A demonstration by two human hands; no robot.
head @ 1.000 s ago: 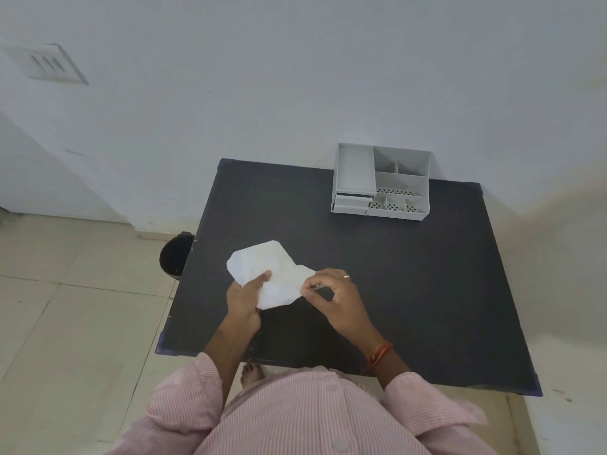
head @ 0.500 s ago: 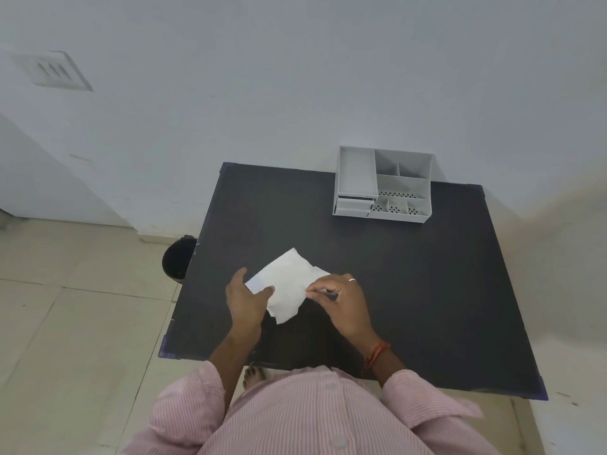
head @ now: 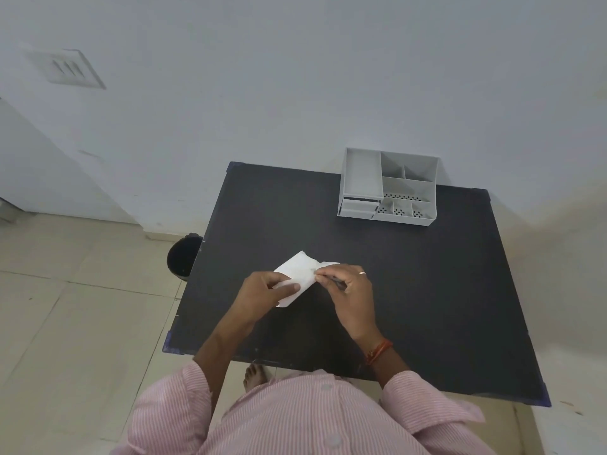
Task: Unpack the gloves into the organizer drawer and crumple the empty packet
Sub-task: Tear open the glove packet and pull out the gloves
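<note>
Both hands grip the white packet [head: 297, 274]: left hand [head: 262, 292] pinching its near edge, right hand [head: 348, 285] pinching its right corner. I judge a hard tear could spill gloves short of the organizer [head: 389, 187].

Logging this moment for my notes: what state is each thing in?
packet: flat, uncrumpled, held above the table by both hands
left hand: gripping the packet
right hand: pinching the packet's edge
organizer: upright, compartments look empty
organizer drawer: slightly open
</note>
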